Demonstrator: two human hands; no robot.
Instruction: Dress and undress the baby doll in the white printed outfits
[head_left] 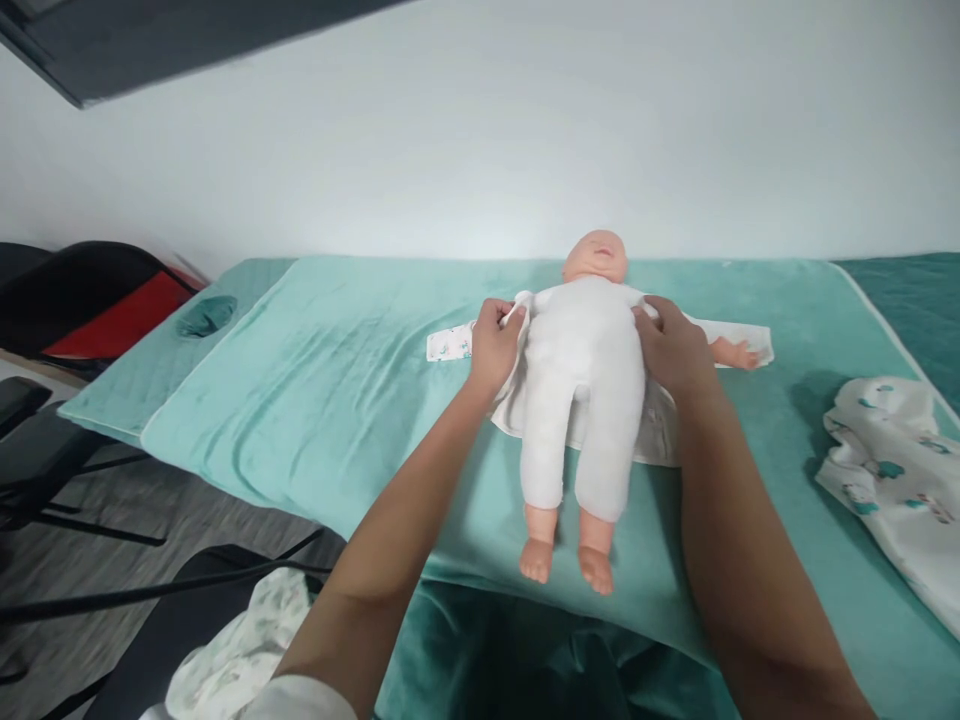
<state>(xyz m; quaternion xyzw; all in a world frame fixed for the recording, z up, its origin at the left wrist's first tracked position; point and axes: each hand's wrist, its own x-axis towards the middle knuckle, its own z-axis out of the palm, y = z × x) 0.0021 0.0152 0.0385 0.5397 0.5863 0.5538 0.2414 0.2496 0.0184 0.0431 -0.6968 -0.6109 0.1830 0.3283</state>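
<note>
A baby doll (589,345) with a white cloth body lies on its back, its head towards the wall and bare feet towards me. Spread beneath it is a white patterned baby shirt (657,428), whose sleeves stretch out to both sides. One doll hand (735,353) lies on the right sleeve; on the left side no doll hand shows. My left hand (496,345) pinches the shirt's edge beside the doll's shoulder. By the opposite shoulder, my right hand (670,342) has its fingers closed at the shirt's other edge, the grip partly hidden.
The doll lies on a bed with a turquoise cover (315,390) against a white wall. Another printed garment (896,485) rests at the right. Below left, patterned cloth (240,645) lies on a black chair (161,620). A dark panel (165,45) overhangs the upper left.
</note>
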